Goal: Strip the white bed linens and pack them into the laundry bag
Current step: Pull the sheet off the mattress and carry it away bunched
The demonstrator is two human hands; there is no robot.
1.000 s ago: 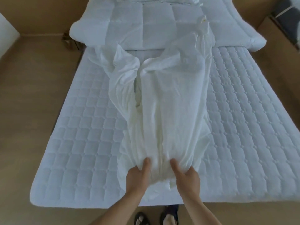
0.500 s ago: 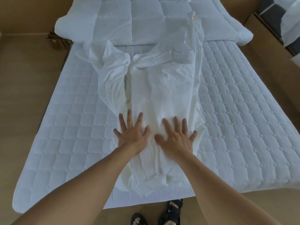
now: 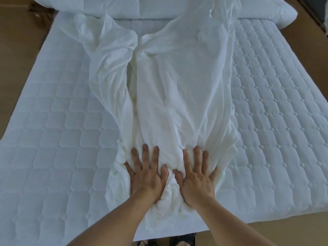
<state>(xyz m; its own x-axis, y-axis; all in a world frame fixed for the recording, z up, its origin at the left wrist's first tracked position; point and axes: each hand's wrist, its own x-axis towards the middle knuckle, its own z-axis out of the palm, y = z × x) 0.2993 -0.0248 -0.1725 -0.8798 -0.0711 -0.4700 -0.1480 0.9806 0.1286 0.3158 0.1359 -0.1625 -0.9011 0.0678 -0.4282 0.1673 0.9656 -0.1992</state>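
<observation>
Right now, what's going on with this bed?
A person is stripping it. Both hands lie flat and open on a loose white sheet, the left hand beside the right hand, pressing its bunched near end against the quilted mattress pad. The sheet is gathered into a long strip down the middle of the bed. A folded duvet lies across the head end. No laundry bag is in view.

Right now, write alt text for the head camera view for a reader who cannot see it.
Two bare hands, left hand and right hand, press flat with fingers spread on a bunched loose white bed sheet lying lengthwise down a white quilted mattress pad. A folded white quilted duvet lies across the bed's far end.
</observation>
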